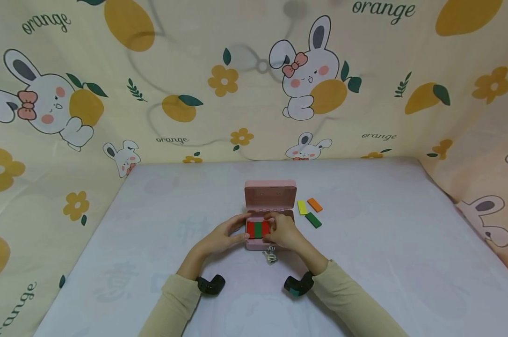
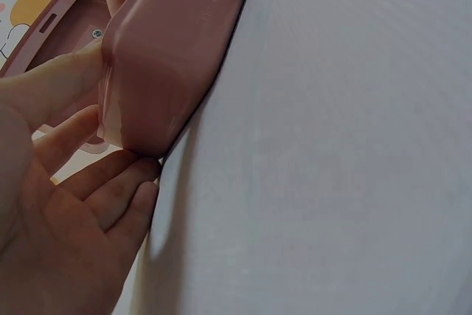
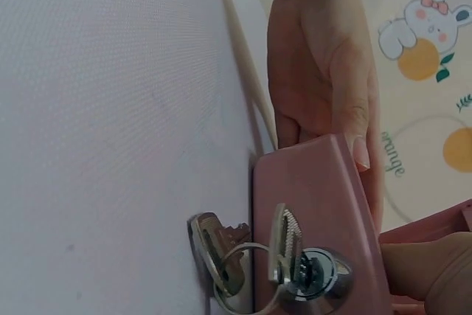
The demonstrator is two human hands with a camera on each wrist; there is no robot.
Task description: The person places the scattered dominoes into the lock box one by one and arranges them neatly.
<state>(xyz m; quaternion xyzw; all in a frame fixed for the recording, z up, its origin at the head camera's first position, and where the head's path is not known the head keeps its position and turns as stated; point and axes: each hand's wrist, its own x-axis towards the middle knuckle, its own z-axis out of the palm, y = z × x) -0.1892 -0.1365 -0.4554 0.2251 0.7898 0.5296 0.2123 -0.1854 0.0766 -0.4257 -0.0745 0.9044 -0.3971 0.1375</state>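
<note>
A small pink metal lockbox [image 1: 270,183] stands on the table with its lid raised. My left hand [image 1: 221,238] holds its left end; in the left wrist view the fingertips [image 2: 140,182] touch the lower end wall and the thumb lies at the upper edge. Inside lie flat blocks, a green block [image 1: 258,230] between red ones. My right hand [image 1: 284,231] reaches in from the right and pinches the red block [image 1: 266,228] at that end, its fingertips partly hidden. In the right wrist view, keys [image 3: 221,252] on a ring hang from the front lock [image 3: 321,274].
Right of the box lie three loose blocks: a yellow block [image 1: 302,207], an orange block [image 1: 315,205] and a green block [image 1: 313,220]. A white cloth covers the table [image 1: 388,262]. Behind it hangs a patterned curtain [image 1: 254,107] with rabbits and oranges.
</note>
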